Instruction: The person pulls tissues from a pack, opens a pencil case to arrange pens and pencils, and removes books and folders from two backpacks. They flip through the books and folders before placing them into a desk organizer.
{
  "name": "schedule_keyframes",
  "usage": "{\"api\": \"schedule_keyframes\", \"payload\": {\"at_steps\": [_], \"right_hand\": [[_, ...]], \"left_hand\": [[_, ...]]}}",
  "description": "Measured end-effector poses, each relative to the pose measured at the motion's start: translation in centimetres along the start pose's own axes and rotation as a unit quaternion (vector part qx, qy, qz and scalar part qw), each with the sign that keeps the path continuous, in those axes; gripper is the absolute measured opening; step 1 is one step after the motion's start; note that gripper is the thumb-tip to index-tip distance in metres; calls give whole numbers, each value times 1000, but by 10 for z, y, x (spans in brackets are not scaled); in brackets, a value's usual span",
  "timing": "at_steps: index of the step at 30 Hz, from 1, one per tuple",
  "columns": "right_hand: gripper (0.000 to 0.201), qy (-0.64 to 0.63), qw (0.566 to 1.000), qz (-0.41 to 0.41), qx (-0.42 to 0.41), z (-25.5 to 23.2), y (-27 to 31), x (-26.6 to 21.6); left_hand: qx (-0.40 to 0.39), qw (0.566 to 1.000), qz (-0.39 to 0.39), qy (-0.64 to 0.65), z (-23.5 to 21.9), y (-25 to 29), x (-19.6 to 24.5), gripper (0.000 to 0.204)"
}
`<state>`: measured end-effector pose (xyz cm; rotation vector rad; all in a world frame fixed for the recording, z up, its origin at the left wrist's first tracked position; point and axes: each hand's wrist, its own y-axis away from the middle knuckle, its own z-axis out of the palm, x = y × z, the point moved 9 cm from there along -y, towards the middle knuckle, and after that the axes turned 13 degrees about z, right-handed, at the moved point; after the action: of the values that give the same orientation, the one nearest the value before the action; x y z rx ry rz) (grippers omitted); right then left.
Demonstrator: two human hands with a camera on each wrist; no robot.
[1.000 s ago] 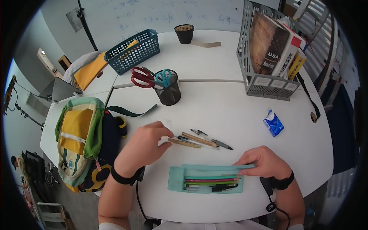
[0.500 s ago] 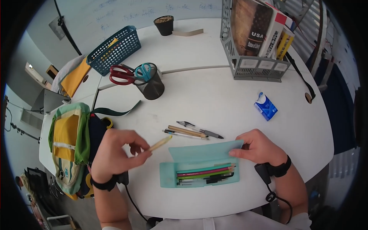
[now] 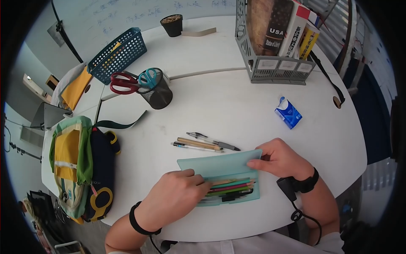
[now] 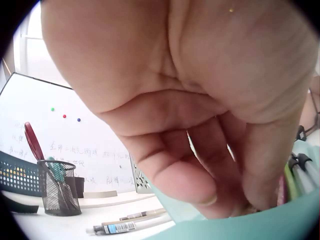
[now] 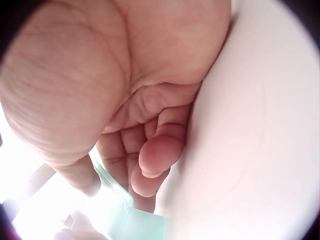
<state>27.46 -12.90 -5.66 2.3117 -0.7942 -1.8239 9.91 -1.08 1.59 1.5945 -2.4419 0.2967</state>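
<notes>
The left hand (image 3: 175, 199) has its fingers down in the left part of the teal pencil case (image 3: 232, 202), at the end of a tan pencil (image 3: 223, 182). Green, pink and other pencils and black pens lie beside it in the case. In the left wrist view the left hand (image 4: 200, 100) reaches past the teal edge, its fingertips partly hidden. The right hand (image 3: 285, 161) pinches the corner of the raised lid (image 3: 215, 163) between thumb and fingers. From the right wrist view, the right hand (image 5: 115, 90) has the lid edge between thumb and fingers, the other fingers curled.
Two pens and a brown pencil (image 3: 198, 142) lie behind the case. A blue packet (image 3: 289, 113) is at right, a mesh cup (image 3: 160, 95) with scissors behind, a backpack (image 3: 69, 148) at left. Farther back stand a blue basket (image 3: 118, 59), a plant pot (image 3: 172, 27) and a grey book rack (image 3: 275, 72).
The left hand took a tan pencil from the loose group and brought it right and down into the case. The right hand raised the lid. The view has shifted, moving the background leftward.
</notes>
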Motion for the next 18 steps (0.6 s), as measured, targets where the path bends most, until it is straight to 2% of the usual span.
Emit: {"api": "schedule_keyframes", "payload": {"at_steps": [2, 6, 9, 11, 18], "right_hand": [[33, 2, 1000, 7, -3, 0, -1, 2], [33, -2, 1000, 8, 3, 1, -1, -1], [33, 9, 1000, 22, -1, 0, 0, -4], [33, 8, 1000, 18, -1, 0, 0, -1], [32, -13, 1000, 12, 1, 0, 0, -2]], "left_hand": [[16, 999, -26, -23, -5, 4, -3, 27], [-9, 999, -44, -12, -4, 11, -10, 29], [-32, 998, -43, 14, -3, 6, -7, 20], [-15, 999, -31, 14, 0, -2, 0, 39], [-42, 996, -7, 74, 3, -4, 2, 37]]}}
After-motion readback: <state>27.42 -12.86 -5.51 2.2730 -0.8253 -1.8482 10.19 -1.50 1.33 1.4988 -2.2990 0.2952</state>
